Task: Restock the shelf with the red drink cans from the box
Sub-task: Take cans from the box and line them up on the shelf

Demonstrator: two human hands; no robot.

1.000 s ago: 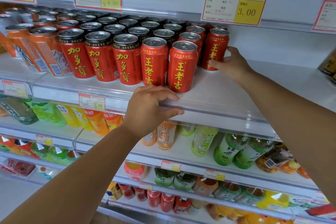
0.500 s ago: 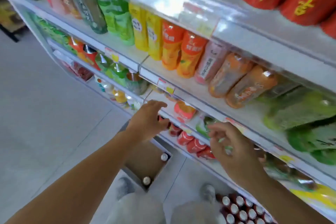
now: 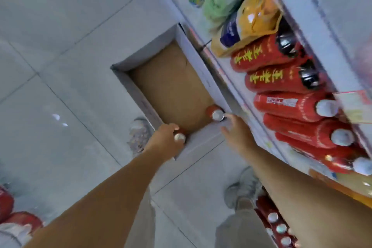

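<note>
**Now both hands are reaching into the box**

Nearest, a grey shoe (image 3: 244, 189) is standing on the tiled floor (image 3: 60, 66). The left hand (image 3: 164, 141) is curling its fingers round a red can (image 3: 179, 137) standing in the near left corner of the cardboard box (image 3: 128, 84). The right hand (image 3: 234, 133) is hovering with fingers spread apart, holding nothing, just beside a second red can (image 3: 217, 115) standing in the box's near right corner. Beyond, red bottles (image 3: 281, 80) are lining the bottom shelf (image 3: 231, 78) along the box's right edge.
</note>
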